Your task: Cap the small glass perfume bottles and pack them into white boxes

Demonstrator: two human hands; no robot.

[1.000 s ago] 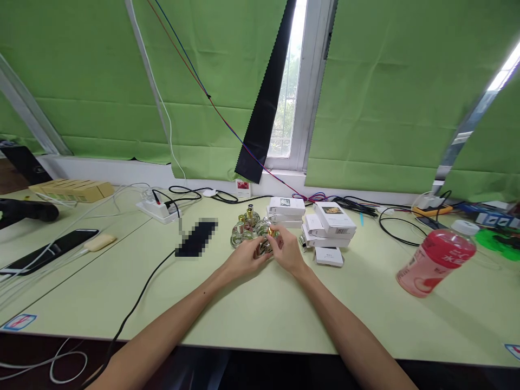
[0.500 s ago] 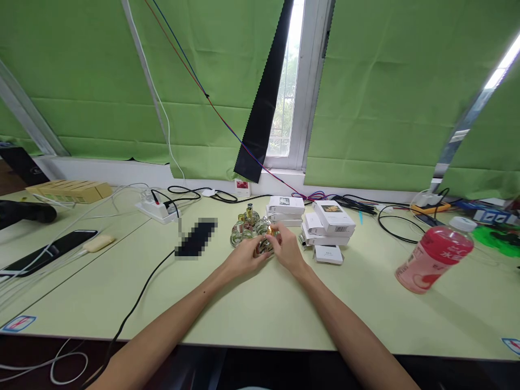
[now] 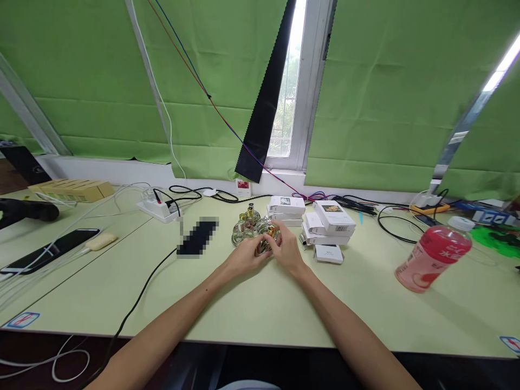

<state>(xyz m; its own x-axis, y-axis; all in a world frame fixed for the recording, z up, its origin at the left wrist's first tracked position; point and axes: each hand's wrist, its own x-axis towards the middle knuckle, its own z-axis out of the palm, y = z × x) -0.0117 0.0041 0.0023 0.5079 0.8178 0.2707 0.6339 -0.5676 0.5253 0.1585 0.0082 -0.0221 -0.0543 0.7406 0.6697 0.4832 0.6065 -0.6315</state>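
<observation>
Keeps left hand (image 3: 246, 255) and right hand (image 3: 287, 250) clamped around a glass bottle (image 3: 264, 246), beside other bottles (image 3: 242, 231), nearer to the far edge of the bench (image 3: 247, 303) than the near one, with almost no change since one second ago, so apparently remains at handling it.

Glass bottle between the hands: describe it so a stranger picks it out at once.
On the pale table, find the cluster of glass bottles left of the bigger white box stack. The bottle sits on the cluster's near side, between the left hand and right hand. Only this one has both hands closed around it.
</observation>
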